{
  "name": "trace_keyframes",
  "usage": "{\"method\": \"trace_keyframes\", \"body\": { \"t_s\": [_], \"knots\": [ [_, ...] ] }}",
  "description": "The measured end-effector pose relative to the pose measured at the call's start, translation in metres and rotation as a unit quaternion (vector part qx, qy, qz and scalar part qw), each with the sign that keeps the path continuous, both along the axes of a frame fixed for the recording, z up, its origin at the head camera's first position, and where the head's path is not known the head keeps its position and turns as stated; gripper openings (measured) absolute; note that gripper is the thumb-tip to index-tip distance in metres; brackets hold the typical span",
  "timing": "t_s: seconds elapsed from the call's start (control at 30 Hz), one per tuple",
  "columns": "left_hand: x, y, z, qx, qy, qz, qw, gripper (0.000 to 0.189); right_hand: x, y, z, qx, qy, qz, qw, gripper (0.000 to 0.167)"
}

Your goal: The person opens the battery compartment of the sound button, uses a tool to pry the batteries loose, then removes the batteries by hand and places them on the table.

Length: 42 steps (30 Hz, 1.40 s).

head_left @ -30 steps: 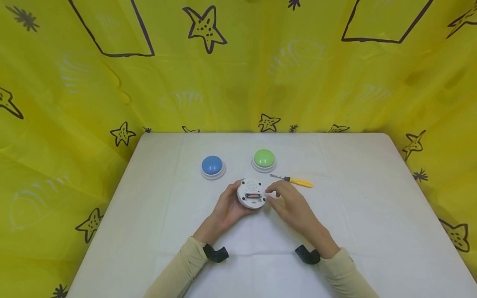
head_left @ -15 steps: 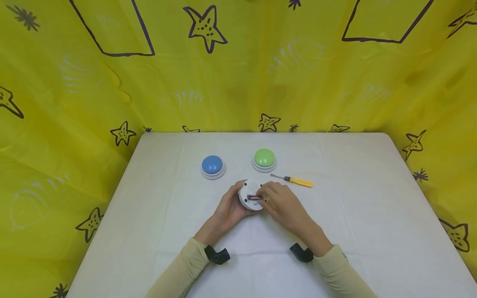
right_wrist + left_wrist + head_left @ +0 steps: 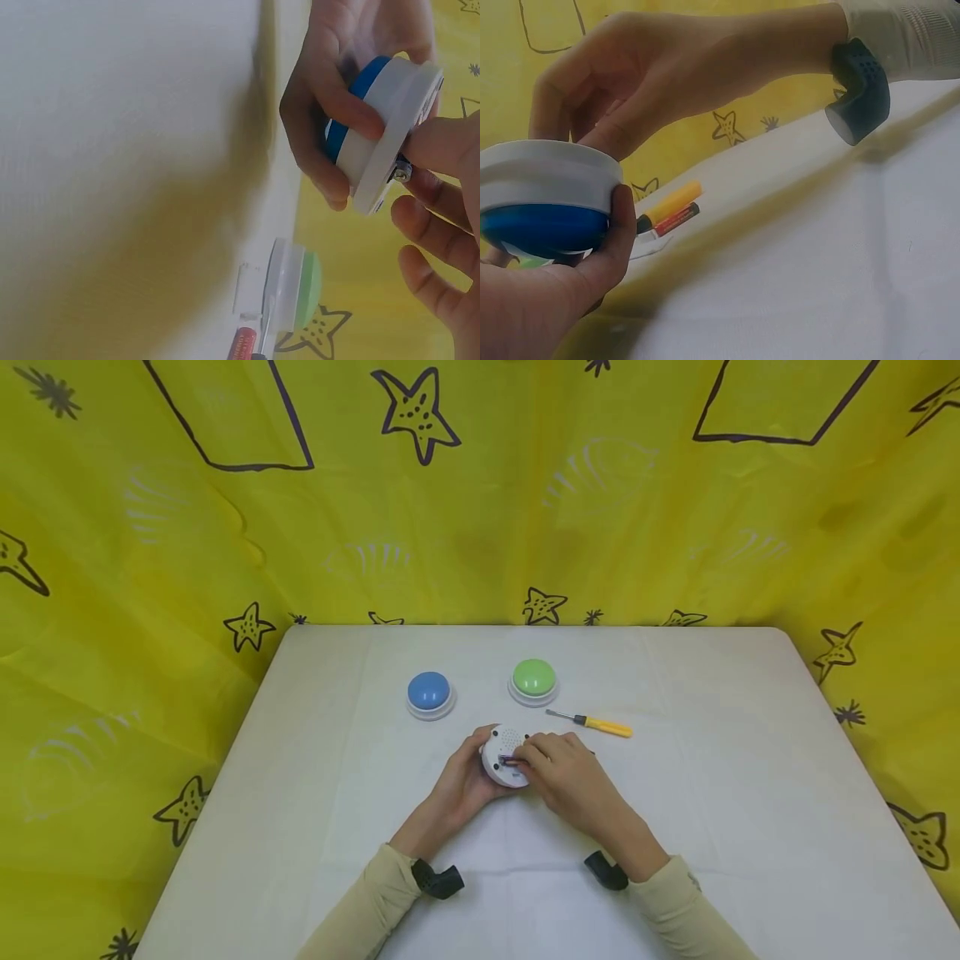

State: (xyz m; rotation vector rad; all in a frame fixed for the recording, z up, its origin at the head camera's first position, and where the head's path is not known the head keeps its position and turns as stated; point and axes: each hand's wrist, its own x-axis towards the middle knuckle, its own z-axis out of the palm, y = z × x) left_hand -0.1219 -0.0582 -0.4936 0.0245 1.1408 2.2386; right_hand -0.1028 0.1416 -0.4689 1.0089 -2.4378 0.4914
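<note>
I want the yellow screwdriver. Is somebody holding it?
No, the yellow screwdriver lies alone on the white table, apart from both hands.

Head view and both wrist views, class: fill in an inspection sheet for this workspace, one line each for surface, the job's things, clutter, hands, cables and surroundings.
Surface: white table, covered with a creased white cloth.
Job's things: upturned buzzer with a blue dome underneath, its white base facing up and a battery end showing at the base in the right wrist view.
Clutter: blue buzzer, green buzzer, yellow-handled screwdriver, a battery beside it in the left wrist view.
Hands: left hand grips the upturned buzzer; right hand has its fingertips at the base.
Cables: nothing seen.
Surroundings: yellow curtain printed with starfish and shells.
</note>
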Motion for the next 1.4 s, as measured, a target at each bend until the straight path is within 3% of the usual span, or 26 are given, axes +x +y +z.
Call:
{"method": "trace_keyframes", "body": {
  "t_s": [0.33,0.63,0.87,1.1,1.27,1.4],
  "knots": [
    [0.002,-0.006,0.000,0.008,-0.008,0.013,0.9999,0.057,-0.003,0.000,-0.003,0.010,0.034,0.003,0.9994,0.015],
    [0.004,-0.017,0.003,0.020,-0.014,0.052,0.9984,0.057,-0.008,-0.005,-0.009,-0.055,-0.002,-0.006,0.9985,0.016],
    [0.004,-0.027,0.003,0.023,-0.030,0.084,0.9958,0.056,-0.018,-0.014,-0.011,-0.092,-0.031,-0.042,0.9944,0.018],
    [0.000,-0.041,0.005,0.033,-0.028,0.115,0.9924,0.062,-0.029,-0.030,-0.014,-0.105,-0.104,-0.108,0.9831,0.016],
    [-0.002,-0.050,0.007,0.038,-0.025,0.143,0.9886,0.061,-0.039,-0.041,-0.014,-0.061,-0.196,-0.164,0.9649,0.010],
    [-0.002,-0.055,0.008,0.051,-0.028,0.153,0.9866,0.060,-0.048,-0.048,-0.016,-0.025,-0.236,-0.172,0.9560,0.009]
  ]
}}
